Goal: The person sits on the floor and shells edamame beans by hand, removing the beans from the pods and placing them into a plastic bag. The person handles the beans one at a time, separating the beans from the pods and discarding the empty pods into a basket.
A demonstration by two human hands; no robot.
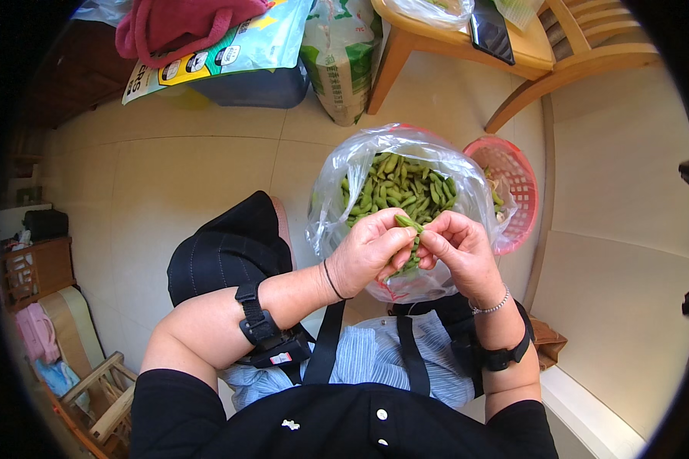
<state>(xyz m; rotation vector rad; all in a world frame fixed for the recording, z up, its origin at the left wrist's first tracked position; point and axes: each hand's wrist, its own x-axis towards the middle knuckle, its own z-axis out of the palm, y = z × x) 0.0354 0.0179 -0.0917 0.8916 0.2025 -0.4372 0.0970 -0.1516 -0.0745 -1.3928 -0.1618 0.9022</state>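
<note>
Both hands meet over a clear plastic bag (476, 183) that stands wide open in front of me. Inside it lies a heap of green soybean pods (396, 178). My left hand (376, 246) grips one green pod (409, 222) between thumb and forefinger. The fingertips of my right hand (456, 244) pinch the near end of that same pod. Below the fingers more pods show, and the curled fingers partly hide them. A dark band circles my left wrist, and a beaded bracelet my right.
A pink plastic basket (531, 195) with plant scraps stands right of the bag. Beyond are a wooden chair (419, 49) holding a phone (491, 31), a printed sack (339, 74) and a blue-grey bin (252, 90). A wall rises at the right.
</note>
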